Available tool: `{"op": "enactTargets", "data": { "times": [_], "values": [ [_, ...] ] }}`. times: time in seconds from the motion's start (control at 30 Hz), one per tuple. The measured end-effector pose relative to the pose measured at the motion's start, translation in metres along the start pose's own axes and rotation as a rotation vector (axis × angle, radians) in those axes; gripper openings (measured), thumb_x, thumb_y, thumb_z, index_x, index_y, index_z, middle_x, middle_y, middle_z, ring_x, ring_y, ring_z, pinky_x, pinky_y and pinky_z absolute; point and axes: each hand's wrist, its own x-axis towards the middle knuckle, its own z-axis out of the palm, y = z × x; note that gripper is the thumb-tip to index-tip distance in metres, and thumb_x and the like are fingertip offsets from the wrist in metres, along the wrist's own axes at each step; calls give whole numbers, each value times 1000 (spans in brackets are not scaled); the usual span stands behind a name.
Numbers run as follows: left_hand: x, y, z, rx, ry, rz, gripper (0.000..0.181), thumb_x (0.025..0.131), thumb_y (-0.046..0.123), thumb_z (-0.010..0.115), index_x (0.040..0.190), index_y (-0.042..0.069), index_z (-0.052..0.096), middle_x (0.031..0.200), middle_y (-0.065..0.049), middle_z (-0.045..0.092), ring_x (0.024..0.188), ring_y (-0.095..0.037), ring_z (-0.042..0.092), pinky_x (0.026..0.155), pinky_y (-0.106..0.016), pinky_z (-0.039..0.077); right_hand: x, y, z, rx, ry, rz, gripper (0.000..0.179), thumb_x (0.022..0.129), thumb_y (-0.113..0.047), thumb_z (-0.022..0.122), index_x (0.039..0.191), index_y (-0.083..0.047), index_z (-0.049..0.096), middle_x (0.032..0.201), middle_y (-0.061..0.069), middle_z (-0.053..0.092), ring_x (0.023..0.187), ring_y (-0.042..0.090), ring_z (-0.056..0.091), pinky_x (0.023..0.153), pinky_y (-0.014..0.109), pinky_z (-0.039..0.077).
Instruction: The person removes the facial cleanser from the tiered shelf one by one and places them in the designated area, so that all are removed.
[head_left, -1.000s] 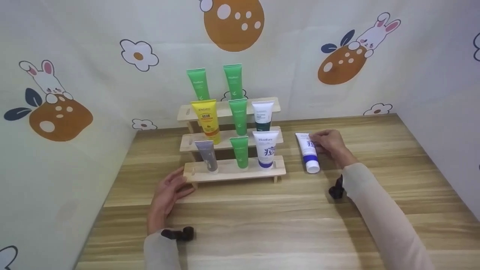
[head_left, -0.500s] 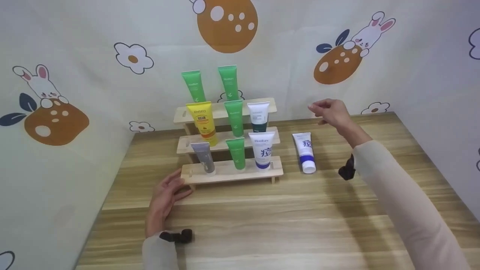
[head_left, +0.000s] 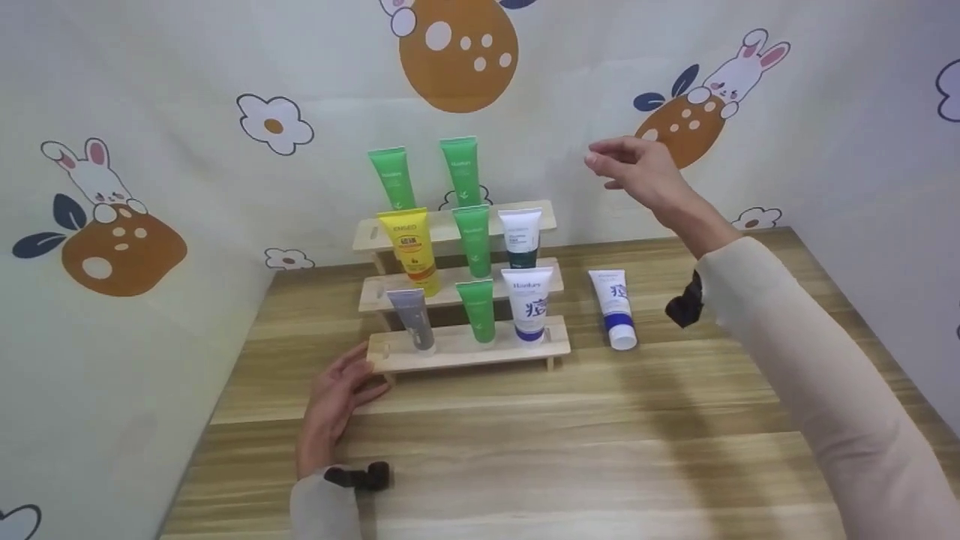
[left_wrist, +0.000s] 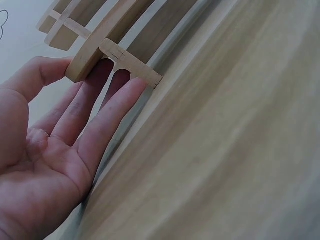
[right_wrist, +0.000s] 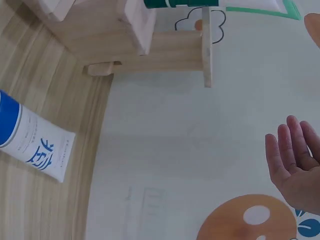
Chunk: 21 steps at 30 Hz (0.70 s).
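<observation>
My left hand holds the left end of a three-tier wooden display rack at its lowest step. In the left wrist view the thumb lies on the step's top edge, with fingers reaching beneath it beside the leg. Raised in the air to the right of the top tier, my right hand holds nothing, its fingers loosely bent. On the table below it lies a white tube with a blue band. A similar white tube stands at the right of the bottom step, beside a green tube and a grey tube.
The middle step carries a yellow tube, a green tube and a white-and-dark-green tube. Two green tubes stand on the top tier. A printed cloth backdrop rises behind the wood-grain table.
My right hand has let go of the lying white tube and risen up and away, then a little leftward toward the top tier. The left hand stays at the rack.
</observation>
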Motion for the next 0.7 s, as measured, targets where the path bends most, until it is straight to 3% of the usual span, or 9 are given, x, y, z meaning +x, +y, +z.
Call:
{"op": "enactTargets", "data": {
  "times": [0.27, 0.5, 0.7],
  "values": [
    [1, -3, 3, -23, 4, 16, 55, 98, 10, 61, 150, 6, 43, 138, -20, 56, 104, -18, 70, 95, -41, 63, 8, -29, 23, 64, -58, -25, 60, 93, -45, 67, 143, -16, 54, 143, 4, 58, 132, 24, 55, 113, 34, 52],
    [1, -2, 3, -18, -3, 25, 56, 98, 10, 61, 151, 6, 42, 148, -24, 48, 105, -19, 70, 96, -41, 63, 15, -53, 47, 83, -126, -30, 59, 95, -41, 66, 145, -15, 51, 144, 2, 56, 135, 22, 53, 114, 34, 51],
    [0, -3, 2, -14, -3, 33, 53, 99, 9, 58, 150, 7, 43, 145, -25, 50, 107, -18, 70, 96, -41, 63, 21, -67, 67, 93, -166, -33, 57, 96, -35, 66, 146, -12, 50, 144, 4, 56, 133, 20, 54, 114, 36, 51]
  ]
}}
